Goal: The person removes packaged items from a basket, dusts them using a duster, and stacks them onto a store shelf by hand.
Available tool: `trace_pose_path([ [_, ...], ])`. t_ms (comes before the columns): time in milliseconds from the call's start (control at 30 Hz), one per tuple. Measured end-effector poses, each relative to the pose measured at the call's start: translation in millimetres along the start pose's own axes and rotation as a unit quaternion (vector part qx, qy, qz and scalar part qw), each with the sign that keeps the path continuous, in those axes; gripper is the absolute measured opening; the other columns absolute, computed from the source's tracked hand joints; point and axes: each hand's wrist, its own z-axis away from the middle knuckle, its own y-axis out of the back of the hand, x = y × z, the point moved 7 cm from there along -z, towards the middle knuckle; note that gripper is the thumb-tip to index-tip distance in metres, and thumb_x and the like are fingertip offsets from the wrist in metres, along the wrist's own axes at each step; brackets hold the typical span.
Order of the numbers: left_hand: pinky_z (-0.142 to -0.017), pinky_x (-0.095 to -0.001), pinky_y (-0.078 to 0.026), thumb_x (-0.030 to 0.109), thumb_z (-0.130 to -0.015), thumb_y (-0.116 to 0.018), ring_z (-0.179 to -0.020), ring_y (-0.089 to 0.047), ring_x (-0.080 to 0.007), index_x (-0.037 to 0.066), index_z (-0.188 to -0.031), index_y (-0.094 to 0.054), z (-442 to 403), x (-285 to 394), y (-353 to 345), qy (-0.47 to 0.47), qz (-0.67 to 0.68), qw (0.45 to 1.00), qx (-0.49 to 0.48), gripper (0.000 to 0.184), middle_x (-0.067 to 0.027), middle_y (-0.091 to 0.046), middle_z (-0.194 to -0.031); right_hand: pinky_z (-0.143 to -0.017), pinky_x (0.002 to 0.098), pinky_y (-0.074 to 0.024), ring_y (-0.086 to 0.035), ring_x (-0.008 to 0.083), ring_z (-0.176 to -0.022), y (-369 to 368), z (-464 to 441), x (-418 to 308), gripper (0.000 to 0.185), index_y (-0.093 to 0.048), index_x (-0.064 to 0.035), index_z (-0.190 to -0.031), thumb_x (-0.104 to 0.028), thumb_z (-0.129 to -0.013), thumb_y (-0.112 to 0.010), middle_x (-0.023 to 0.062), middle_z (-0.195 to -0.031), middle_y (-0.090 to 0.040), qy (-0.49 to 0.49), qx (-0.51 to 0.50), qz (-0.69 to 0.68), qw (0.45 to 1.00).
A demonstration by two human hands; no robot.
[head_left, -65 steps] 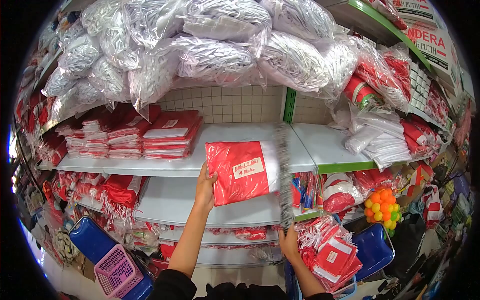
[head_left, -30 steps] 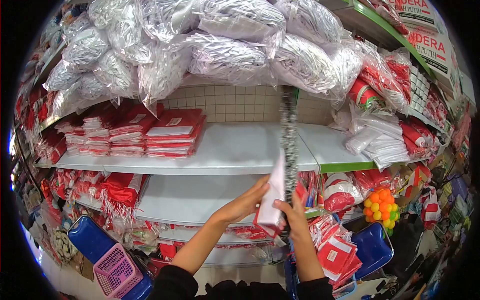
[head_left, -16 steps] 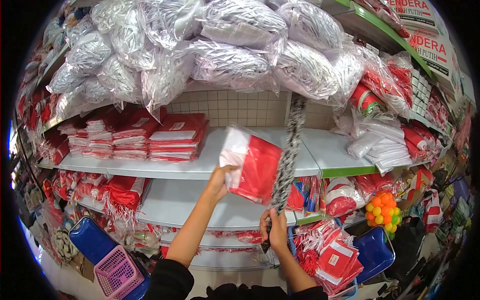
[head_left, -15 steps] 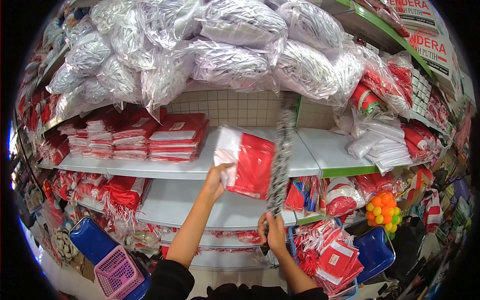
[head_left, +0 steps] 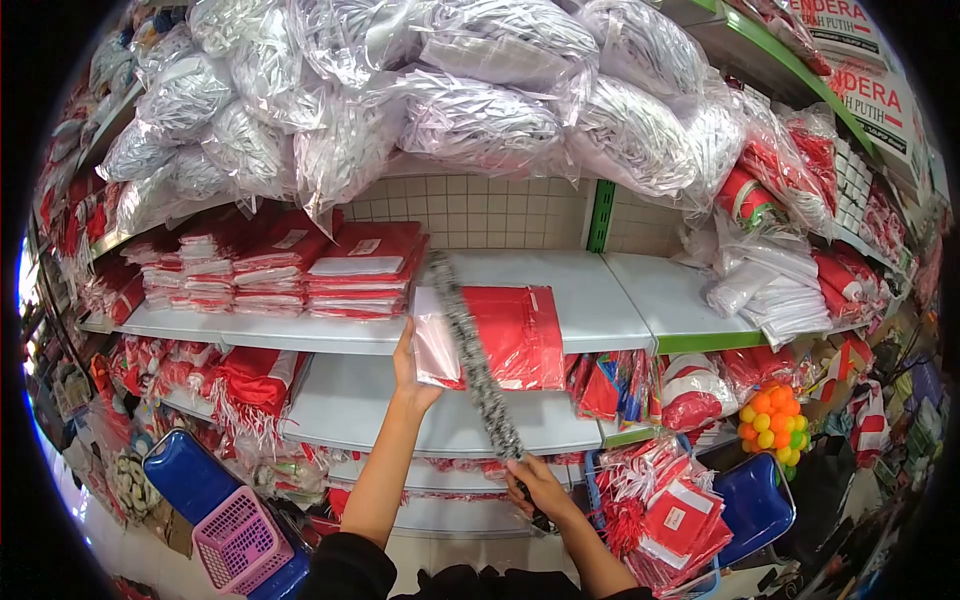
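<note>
My left hand (head_left: pixel 413 372) grips the left edge of a red-and-white folded cloth in a clear plastic packet (head_left: pixel 520 335), probably a flag, held in front of the middle shelf. In my right hand (head_left: pixel 538 488) is the handle of a long, fluffy black-and-white duster (head_left: pixel 475 365). It slants up to the left and crosses in front of the packet's white part. Whether its fibres touch the plastic I cannot tell. To the left, stacks of similar red-and-white packets (head_left: pixel 365 270) lie on the same shelf.
Above hang bulging clear bags of white strips (head_left: pixel 490 125). The pale shelf board (head_left: pixel 560 270) has white plastic-wrapped rolls (head_left: pixel 765 290) at its right. Below stand a blue basket of red-and-white packets (head_left: pixel 680 520), a blue stool (head_left: pixel 755 510) and a pink basket (head_left: pixel 240 545).
The duster has swung from nearly upright at the packet's right side to a leftward slant across its left part. The packet has turned more level and shifted slightly right.
</note>
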Motion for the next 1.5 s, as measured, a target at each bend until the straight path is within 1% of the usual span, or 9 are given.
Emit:
trace_pose_path([
  [200,-0.092,-0.0409,-0.043,0.045,-0.09,-0.045,-0.103,-0.055,-0.0255,0.008,-0.12,-0.05,4,-6,4,-0.017,-0.044,0.998,0.045,0.047,-0.0096,-0.058,-0.112,-0.032,0.0244,-0.0309,-0.037,0.0114,-0.035,12,2,-5,0.036,-0.038,-0.0074,-0.075,-0.035,-0.097,-0.039,0.001,-0.048,-0.036,0.081,0.121,-0.113,0.983],
  [367,-0.099,-0.045,-0.036,0.057,-0.09,-0.033,-0.114,-0.048,-0.0287,0.009,-0.128,-0.044,5,-10,13,0.0,-0.008,0.999,0.052,0.062,-0.011,-0.052,-0.123,-0.032,0.0233,-0.0286,-0.035,0.0071,-0.035,19,1,4,0.031,-0.037,-0.0076,-0.08,-0.033,-0.096,-0.043,-0.0014,-0.049,-0.035,0.055,0.003,0.13,0.99],
  [500,-0.099,-0.0449,-0.036,0.055,-0.092,-0.031,-0.116,-0.048,-0.0288,0.008,-0.129,-0.043,5,-17,17,-0.003,-0.019,0.997,0.079,0.061,-0.0111,-0.051,-0.124,-0.031,0.024,-0.0292,-0.035,0.0093,-0.035,44,13,-6,0.028,-0.038,-0.0088,-0.082,-0.033,-0.097,-0.041,0.0003,-0.052,-0.038,0.105,0.203,-0.067,0.971],
  [600,-0.096,-0.0422,-0.041,0.051,-0.093,-0.032,-0.11,-0.052,-0.027,0.008,-0.126,-0.045,0,-15,16,-0.053,-0.069,0.994,0.068,0.056,-0.0102,-0.054,-0.12,-0.031,0.0234,-0.0291,-0.035,0.0098,-0.036,32,18,5,0.027,-0.037,-0.009,-0.083,-0.032,-0.097,-0.04,0.0002,-0.053,-0.037,0.051,0.083,0.023,0.995],
  [700,-0.092,-0.0398,-0.044,0.045,-0.094,-0.035,-0.105,-0.056,-0.0255,0.007,-0.123,-0.046,-20,-15,39,-0.003,0.05,0.959,-0.279,0.05,-0.0097,-0.056,-0.116,-0.031,0.0232,-0.0289,-0.035,0.0097,-0.034,22,23,13,0.028,-0.037,-0.0084,-0.084,-0.033,-0.098,-0.037,0.0001,-0.051,-0.037,0.032,-0.01,0.124,0.992],
  [833,-0.091,-0.0389,-0.045,0.042,-0.092,-0.04,-0.103,-0.057,-0.0244,0.007,-0.121,-0.048,4,-12,2,-0.053,-0.092,0.991,0.08,0.046,-0.0103,-0.057,-0.113,-0.031,0.023,-0.0298,-0.035,0.0085,-0.035,32,20,11,0.03,-0.039,-0.0079,-0.086,-0.035,-0.098,-0.036,-0.0002,-0.051,-0.038,0.061,0.079,-0.055,0.993],
  [1200,-0.09,-0.0372,-0.045,0.043,-0.091,-0.043,-0.1,-0.058,-0.023,0.005,-0.121,-0.047,5,-4,0,-0.064,-0.143,0.986,0.063,0.049,-0.0093,-0.059,-0.109,-0.03,0.0211,-0.0303,-0.035,0.0068,-0.036,17,-15,-29,0.03,-0.038,-0.0098,-0.09,-0.04,-0.096,-0.041,-0.0009,-0.053,-0.037,0.063,0.095,-0.141,0.983],
  [1333,-0.089,-0.0394,-0.045,0.037,-0.091,-0.042,-0.098,-0.058,-0.0241,0.006,-0.116,-0.05,1,-9,21,-0.005,-0.151,0.982,0.114,0.041,-0.0105,-0.059,-0.108,-0.031,0.0224,-0.029,-0.034,0.0062,-0.037,-5,1,-10,0.029,-0.039,-0.0073,-0.096,-0.036,-0.096,-0.041,-0.0008,-0.052,-0.038,0.012,-0.078,0.047,0.996],
  [1500,-0.092,-0.0418,-0.042,0.035,-0.091,-0.036,-0.103,-0.055,-0.028,0.004,-0.12,-0.046,-4,-9,33,-0.032,-0.116,0.979,0.163,0.043,-0.0136,-0.057,-0.113,-0.032,0.0228,-0.0295,-0.035,0.0073,-0.038,43,16,17,0.026,-0.039,-0.0065,-0.094,-0.033,-0.097,-0.042,-0.0013,-0.053,-0.037,0.064,0.157,-0.035,0.985],
])
